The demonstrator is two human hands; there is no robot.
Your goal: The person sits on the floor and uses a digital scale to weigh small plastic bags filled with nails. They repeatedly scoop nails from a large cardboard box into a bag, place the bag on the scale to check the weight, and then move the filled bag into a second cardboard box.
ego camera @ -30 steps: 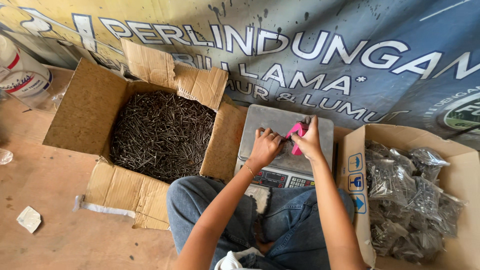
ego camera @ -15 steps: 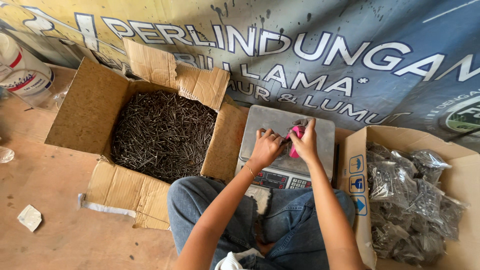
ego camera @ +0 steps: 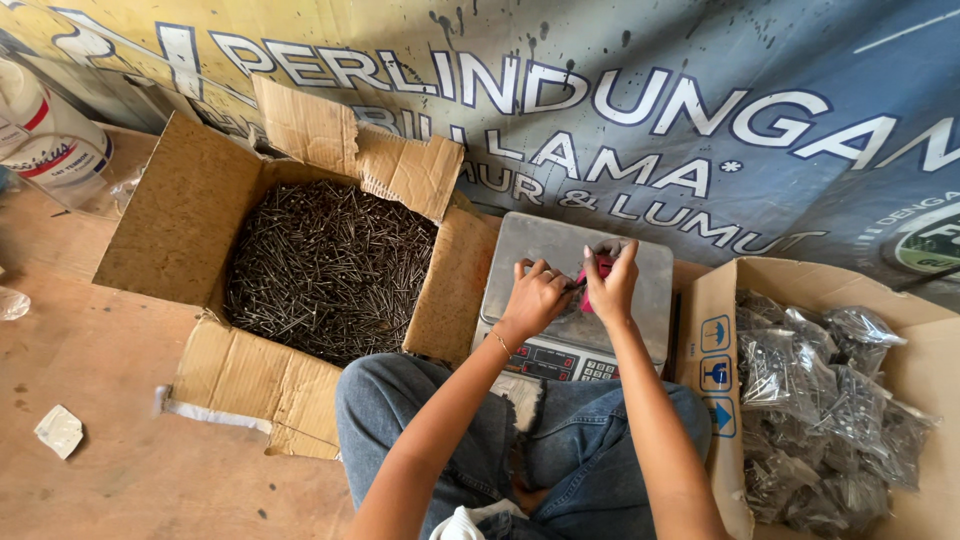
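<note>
Pinching a small pink object (ego camera: pixel 597 272) between both hands at centre frame: right hand (ego camera: pixel 612 285) closing fingers around its right side, left hand (ego camera: pixel 535 297) gripping from the left with fingers curled. Not resolving what the pink object is; possibly a clip or sealer working on a small clear bag, but too small to tell. Holding the work directly above the steel pan of a digital scale (ego camera: pixel 560 255), just off or lightly touching the pan; contact not determinable. Risking slippage, in judgement, if finger pressure is uneven, dropping the piece onto the pan or into the gap toward the lap. Risking a false reading if wrists are resting on the pan while weighing. Sitting just left of the scale, toward upper left of frame: an open cardboard box (ego camera: pixel 170 225) filled with loose dark nails (ego camera: pixel 330 265), flap touching the scale's left edge. Risking pricked fingers when reaching in without looking, and spilled nails if the torn front flap gives way. Standing at lower right of frame: a second carton (ego camera: pixel 715 330) holding filled clear bags of nails (ego camera: pixel 820 400), packed tightly; sharp points possibly piercing thin film under pressure. Lying on the wooden floor (ego camera: pixel 90 360) at lower left: a crumpled white scrap (ego camera: pixel 58 430), well apart from the work.
</note>
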